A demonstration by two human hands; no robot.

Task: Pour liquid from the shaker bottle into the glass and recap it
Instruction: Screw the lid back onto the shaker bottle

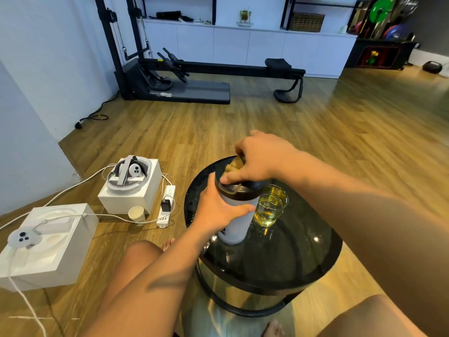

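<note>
A white shaker bottle with a dark lid stands upright on the round black glass table. My left hand is wrapped around the bottle's upper body. My right hand sits on top of the lid, fingers closed on its cap and loop. Just right of the bottle, touching or nearly touching it, stands a clear glass holding yellow liquid. The bottle's mouth is hidden under my right hand.
On the wooden floor to the left are two white boxes, a headset, a controller, a paper cup, a power strip and cables. My bare knees and feet are below the table. A rowing machine stands far back.
</note>
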